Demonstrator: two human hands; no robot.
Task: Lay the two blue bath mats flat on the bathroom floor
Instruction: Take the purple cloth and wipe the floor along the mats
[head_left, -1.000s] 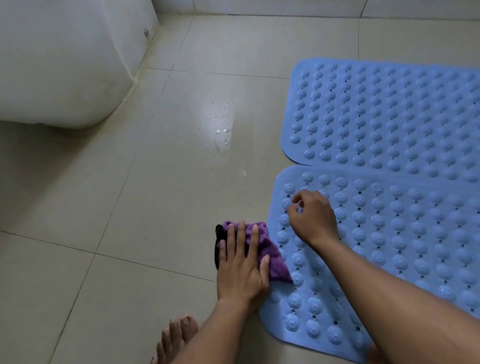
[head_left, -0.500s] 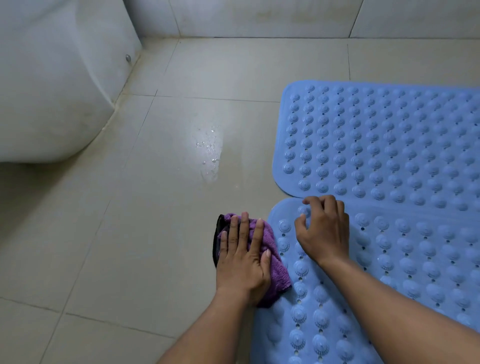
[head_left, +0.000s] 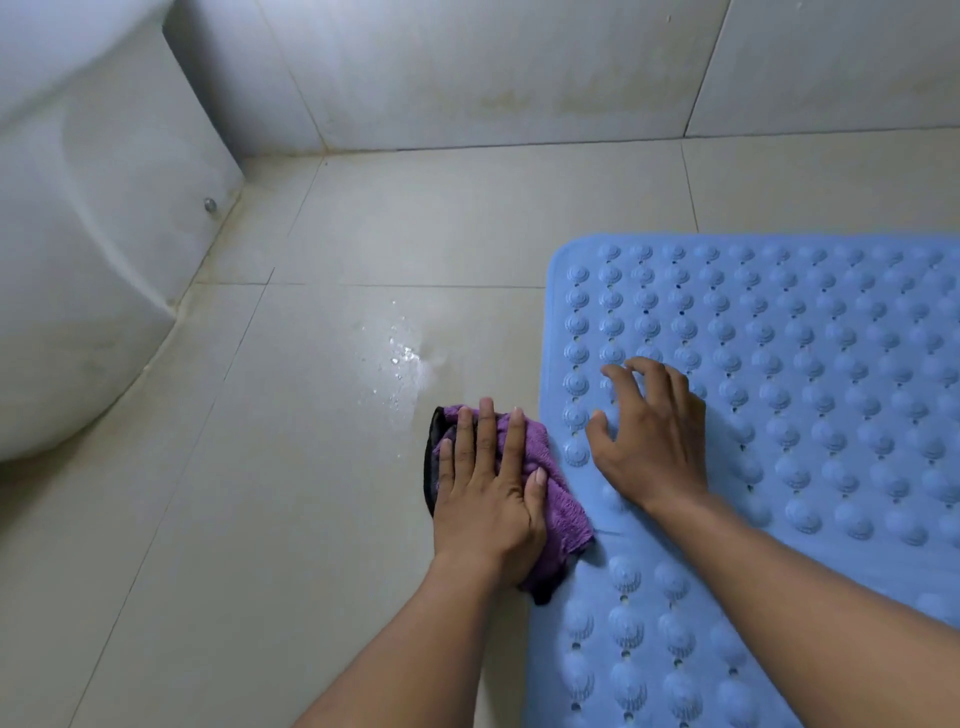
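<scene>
1. The floor (head_left: 260, 519) is pale beige tile with thin grout lines and fills most of the view.
2. A white rounded fixture (head_left: 78, 260) fills the left side and stands on the floor against the tiled wall (head_left: 493, 67).
3. The far blue mat (head_left: 831, 364) lies flat on the floor at the right. It is covered in rows of round studs, and its rounded left corner is well short of the wall.
4. The near blue mat (head_left: 649, 649) lies flat just below the far one. Their long edges meet in a seam under the right forearm, and the bottom of the frame cuts this mat off.
5. The right hand (head_left: 654, 447) rests on the far mat near its left edge. It is spread wide with the fingers bent and the fingertips down on the studs, and it grips nothing.
6. The left hand (head_left: 483, 499) lies flat with its fingers straight and close together, and presses on the cloth.
7. The purple cloth (head_left: 563, 512) has a black edge and sits bunched on the floor. Its right side lies against the mats' left edge, about where the two meet.
8. A patch of water drops (head_left: 400, 358) glistens on the tile just beyond the cloth, to the left of the far mat.
9. A small metal bolt (head_left: 209, 204) sits low on the fixture's side.
</scene>
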